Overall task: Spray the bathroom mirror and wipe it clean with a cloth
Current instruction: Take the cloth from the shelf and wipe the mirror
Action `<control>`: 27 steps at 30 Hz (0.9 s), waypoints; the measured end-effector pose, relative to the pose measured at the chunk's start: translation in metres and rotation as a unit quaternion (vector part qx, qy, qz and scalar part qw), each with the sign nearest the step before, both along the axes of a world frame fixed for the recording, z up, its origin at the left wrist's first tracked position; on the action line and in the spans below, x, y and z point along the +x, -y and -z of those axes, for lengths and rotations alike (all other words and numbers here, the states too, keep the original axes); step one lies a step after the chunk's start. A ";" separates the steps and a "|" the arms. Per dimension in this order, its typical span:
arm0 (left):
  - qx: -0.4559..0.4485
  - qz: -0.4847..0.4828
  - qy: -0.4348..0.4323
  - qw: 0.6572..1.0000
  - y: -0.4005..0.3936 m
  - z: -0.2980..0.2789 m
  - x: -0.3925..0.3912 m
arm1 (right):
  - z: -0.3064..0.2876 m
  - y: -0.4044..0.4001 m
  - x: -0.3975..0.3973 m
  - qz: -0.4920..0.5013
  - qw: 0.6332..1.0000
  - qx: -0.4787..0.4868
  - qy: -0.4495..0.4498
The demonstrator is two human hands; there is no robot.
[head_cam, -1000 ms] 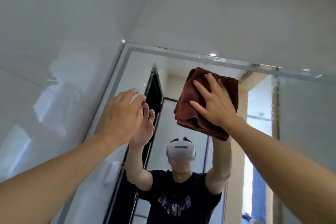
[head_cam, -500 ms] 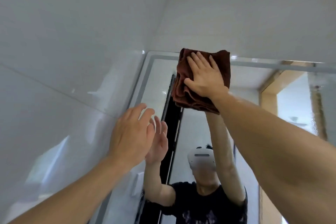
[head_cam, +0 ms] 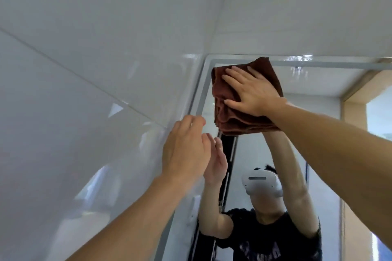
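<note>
In the head view, a folded brown cloth [head_cam: 244,110] is pressed flat against the bathroom mirror [head_cam: 318,144], at its upper left corner, by the spread right hand [head_cam: 254,93]. The left hand [head_cam: 186,150], fingers relaxed and holding nothing, is raised just below the cloth. The cloth is judged soft and light, best controlled by a flat palm.

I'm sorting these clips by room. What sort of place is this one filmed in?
Most likely a bathroom. Glossy white wall tiles run up to a large frameless mirror fixed in the corner, and the right hand presses a folded brown cloth flat against its top corner.
</note>
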State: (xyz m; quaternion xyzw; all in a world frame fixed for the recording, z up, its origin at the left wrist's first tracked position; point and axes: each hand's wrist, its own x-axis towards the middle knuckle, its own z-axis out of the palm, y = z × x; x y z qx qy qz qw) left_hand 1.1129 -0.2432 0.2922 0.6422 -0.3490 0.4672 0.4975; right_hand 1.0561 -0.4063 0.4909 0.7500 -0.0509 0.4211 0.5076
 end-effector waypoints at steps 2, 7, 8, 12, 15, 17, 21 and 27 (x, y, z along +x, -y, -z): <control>-0.017 0.000 0.028 0.999 0.000 -0.023 0.008 | -0.018 -0.008 0.013 -0.006 1.000 0.019 0.020; -0.077 0.011 0.085 0.993 0.000 -0.048 0.034 | -0.054 -0.031 0.053 -0.027 0.995 0.077 0.056; -0.081 0.002 0.098 0.992 -0.001 -0.051 0.041 | -0.057 -0.035 0.061 -0.024 0.995 0.081 0.056; -0.086 -0.012 0.145 0.986 -0.006 -0.064 0.057 | -0.045 -0.039 0.081 -0.027 0.996 0.062 0.064; -0.115 -0.012 0.145 0.983 -0.010 -0.064 0.052 | -0.012 -0.041 0.080 -0.039 0.997 0.042 0.054; -0.126 0.002 0.127 0.984 -0.014 -0.055 0.046 | 0.022 -0.041 0.075 -0.039 0.998 0.033 0.037; -0.139 0.023 0.070 0.988 -0.025 -0.020 0.031 | 0.132 -0.035 0.066 -0.051 0.998 0.032 -0.007; -0.047 0.032 0.034 0.998 -0.029 0.073 0.016 | 0.360 -0.037 0.049 -0.089 0.982 0.122 -0.111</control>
